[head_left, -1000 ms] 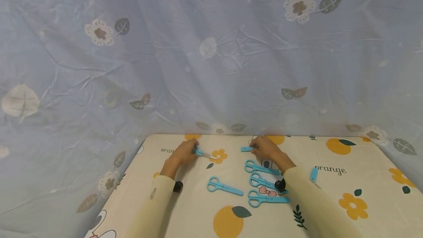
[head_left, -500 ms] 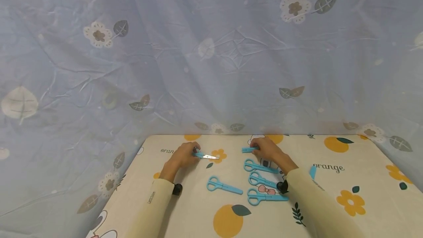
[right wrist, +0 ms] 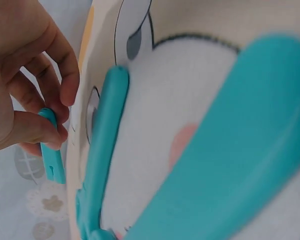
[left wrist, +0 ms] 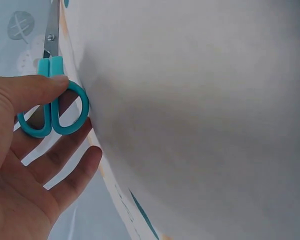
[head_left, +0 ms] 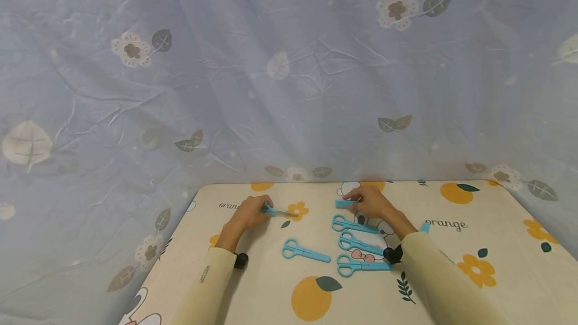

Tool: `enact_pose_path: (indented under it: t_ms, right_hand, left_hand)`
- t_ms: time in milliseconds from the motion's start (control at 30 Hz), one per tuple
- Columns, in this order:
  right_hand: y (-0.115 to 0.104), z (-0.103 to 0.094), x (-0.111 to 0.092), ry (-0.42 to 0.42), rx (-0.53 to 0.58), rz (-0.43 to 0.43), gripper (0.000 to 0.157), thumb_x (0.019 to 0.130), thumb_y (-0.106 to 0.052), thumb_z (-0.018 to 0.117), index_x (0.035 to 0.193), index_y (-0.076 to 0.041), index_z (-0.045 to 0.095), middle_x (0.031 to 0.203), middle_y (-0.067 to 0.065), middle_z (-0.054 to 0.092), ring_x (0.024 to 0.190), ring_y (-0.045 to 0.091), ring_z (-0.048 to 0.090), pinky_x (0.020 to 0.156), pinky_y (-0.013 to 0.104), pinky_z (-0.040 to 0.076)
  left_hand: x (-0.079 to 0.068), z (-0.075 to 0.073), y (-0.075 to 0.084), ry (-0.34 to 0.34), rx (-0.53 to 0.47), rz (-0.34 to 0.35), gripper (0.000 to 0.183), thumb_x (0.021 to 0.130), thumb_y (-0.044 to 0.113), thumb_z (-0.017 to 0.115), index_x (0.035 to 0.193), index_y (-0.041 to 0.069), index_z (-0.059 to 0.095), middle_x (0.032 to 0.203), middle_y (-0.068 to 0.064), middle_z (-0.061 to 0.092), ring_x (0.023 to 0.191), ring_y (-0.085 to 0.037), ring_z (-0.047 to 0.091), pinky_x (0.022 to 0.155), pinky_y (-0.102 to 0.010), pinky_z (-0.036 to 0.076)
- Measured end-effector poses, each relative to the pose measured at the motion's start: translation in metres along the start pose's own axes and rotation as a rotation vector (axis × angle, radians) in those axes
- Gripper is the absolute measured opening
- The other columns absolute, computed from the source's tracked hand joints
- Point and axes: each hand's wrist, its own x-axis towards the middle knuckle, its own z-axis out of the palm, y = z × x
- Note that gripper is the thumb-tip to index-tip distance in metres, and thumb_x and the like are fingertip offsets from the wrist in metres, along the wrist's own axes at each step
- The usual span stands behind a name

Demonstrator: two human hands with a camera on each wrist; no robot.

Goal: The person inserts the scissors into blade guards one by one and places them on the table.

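My left hand point(head_left: 253, 213) pinches a pair of light-blue scissors point(left wrist: 56, 65) by the handle loops. Its thumb lies over the handle, the other fingers are spread, and the bare metal blades point(head_left: 286, 213) point right, close over the table. My right hand point(head_left: 372, 202) holds a short light-blue blade cover point(right wrist: 52, 162) between thumb and fingers, its slotted end pointing left toward the scissors. A gap separates the cover from the blades. Just below the right hand lies a pair of covered scissors point(head_left: 356, 226).
Two more covered scissors, the middle point(head_left: 363, 245) and the nearest point(head_left: 367, 266), lie below in a column. Another covered pair point(head_left: 309, 253) lies left of them. A small light-blue piece point(head_left: 425, 226) shows beside the right sleeve. A hanging patterned sheet point(head_left: 289, 89) borders the table's far edge.
My right hand has shifted slightly right with the blade cover. The scissors in my left hand have rolled a little, so the blades look thinner. The head view has turned slightly.
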Motion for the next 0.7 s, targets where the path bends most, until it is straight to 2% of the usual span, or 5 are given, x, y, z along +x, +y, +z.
enact_pose_path:
  t_ms: [167,300,433,600,700]
  right_hand:
    - [0.006,-0.007,-0.012,0.007,0.059,0.058,0.030,0.095,-0.008,0.075,0.124,-0.010,0.081,0.119,0.017,0.079,0.102,0.031,0.074,0.075,0.036,0.057]
    - [0.005,-0.016,-0.025,-0.033,0.222,0.145,0.033,0.096,-0.009,0.073,0.128,-0.006,0.078,0.110,0.016,0.077,0.085,0.024,0.071,0.071,0.032,0.060]
    - [0.002,-0.026,-0.039,-0.103,0.427,0.205,0.038,0.095,-0.004,0.070,0.133,0.001,0.073,0.097,0.014,0.069,0.067,0.017,0.052,0.062,0.030,0.052]
    - [-0.002,-0.037,-0.054,-0.143,0.536,0.279,0.042,0.097,-0.005,0.069,0.139,0.001,0.070,0.106,0.012,0.070,0.077,0.020,0.058,0.068,0.031,0.057]
    - [-0.005,-0.042,-0.062,-0.150,0.566,0.312,0.043,0.098,-0.009,0.070,0.140,-0.001,0.069,0.107,0.012,0.069,0.088,0.025,0.062,0.072,0.032,0.060]
  left_hand:
    - [-0.005,0.002,0.000,0.011,-0.052,0.018,0.020,0.096,0.007,0.079,0.115,0.012,0.076,0.120,-0.012,0.079,0.117,-0.035,0.074,0.102,-0.052,0.060]
    - [-0.009,0.002,0.001,0.008,-0.114,0.048,0.022,0.096,0.005,0.079,0.117,0.011,0.076,0.120,-0.013,0.079,0.113,-0.035,0.075,0.097,-0.050,0.063]
    - [-0.011,0.001,0.004,0.001,-0.188,0.069,0.027,0.096,0.006,0.080,0.122,0.009,0.076,0.116,-0.011,0.079,0.102,-0.029,0.076,0.086,-0.042,0.064]
    - [-0.011,-0.002,0.010,-0.010,-0.337,0.114,0.032,0.096,0.004,0.079,0.128,0.002,0.073,0.109,-0.012,0.076,0.093,-0.024,0.078,0.076,-0.033,0.065]
    - [-0.011,-0.004,0.014,-0.047,-0.456,0.133,0.035,0.099,0.002,0.075,0.132,-0.003,0.069,0.110,-0.015,0.071,0.098,-0.027,0.079,0.078,-0.034,0.067]
